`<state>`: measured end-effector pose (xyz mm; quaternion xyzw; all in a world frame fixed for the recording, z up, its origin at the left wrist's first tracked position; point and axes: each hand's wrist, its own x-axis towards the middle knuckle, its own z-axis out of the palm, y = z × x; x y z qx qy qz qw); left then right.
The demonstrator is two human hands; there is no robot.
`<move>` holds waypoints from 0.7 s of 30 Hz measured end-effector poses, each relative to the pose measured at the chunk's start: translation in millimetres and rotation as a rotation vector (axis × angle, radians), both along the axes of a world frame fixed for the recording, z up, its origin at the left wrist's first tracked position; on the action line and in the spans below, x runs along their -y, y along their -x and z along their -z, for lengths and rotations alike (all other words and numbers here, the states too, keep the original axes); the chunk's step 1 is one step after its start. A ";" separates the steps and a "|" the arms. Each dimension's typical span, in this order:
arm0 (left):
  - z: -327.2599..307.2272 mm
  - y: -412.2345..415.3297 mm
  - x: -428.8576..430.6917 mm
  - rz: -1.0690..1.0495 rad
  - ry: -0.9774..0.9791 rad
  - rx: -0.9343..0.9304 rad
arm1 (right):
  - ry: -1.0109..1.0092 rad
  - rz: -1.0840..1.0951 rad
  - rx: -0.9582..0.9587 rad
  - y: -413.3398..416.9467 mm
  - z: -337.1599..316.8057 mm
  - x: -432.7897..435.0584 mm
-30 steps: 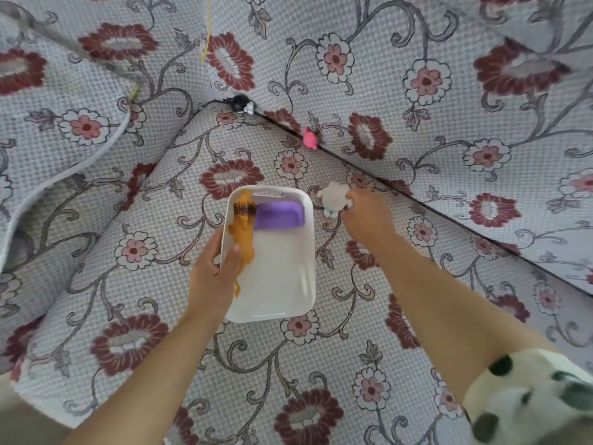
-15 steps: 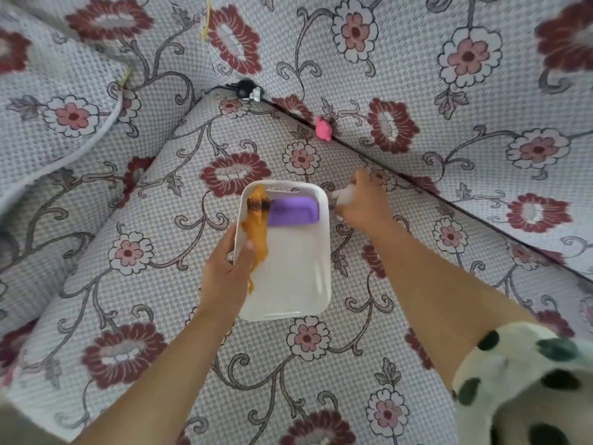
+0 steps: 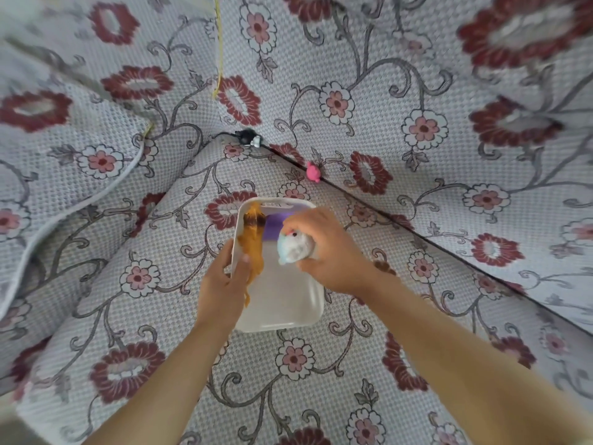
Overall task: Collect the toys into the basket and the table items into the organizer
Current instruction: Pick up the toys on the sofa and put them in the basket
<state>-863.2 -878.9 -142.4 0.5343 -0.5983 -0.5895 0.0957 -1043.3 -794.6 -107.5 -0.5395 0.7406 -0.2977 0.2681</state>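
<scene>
Since the earlier frame, the right hand [image 3: 333,252] has come in from the seat beside the basket's far right corner and now sits over the white basket [image 3: 288,319], carrying the pale white-and-blue plush toy [image 3: 293,247] that lay there. Its fingers curl around the toy from above and behind, with the thumb under it. The toy is at the centre of the frame, above the basket's far half; whether it touches the basket floor cannot be told.

At the basket's left rim, the left hand [image 3: 221,284] grips the wall, thumb inside and fingers wrapped outside. An orange furry toy [image 3: 252,239] lies lengthwise along the inner left side, just beside that thumb. A purple thing [image 3: 272,226] lies at the basket's far end, partly hidden by the right hand.

The basket rests on a floral sofa seat [image 3: 321,380]. Above centre, a small pink toy [image 3: 312,171] sits in the crease between seat and backrest. Further up and left, a small black-and-white toy [image 3: 247,136] sits in the same crease at the corner. A yellow thread [image 3: 219,43] hangs near the top of the frame.
</scene>
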 end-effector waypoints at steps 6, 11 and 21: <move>-15.1 6.6 -5.3 0.022 -0.003 -0.045 | -0.116 -0.173 -0.031 -1.4 6.7 4.1; -14.9 7.9 -6.1 0.036 -0.034 -0.068 | -0.091 -0.314 -0.347 5.6 7.5 12.4; -9.1 0.0 13.1 -0.028 -0.038 -0.090 | -0.033 -0.241 -0.329 -1.3 8.2 30.3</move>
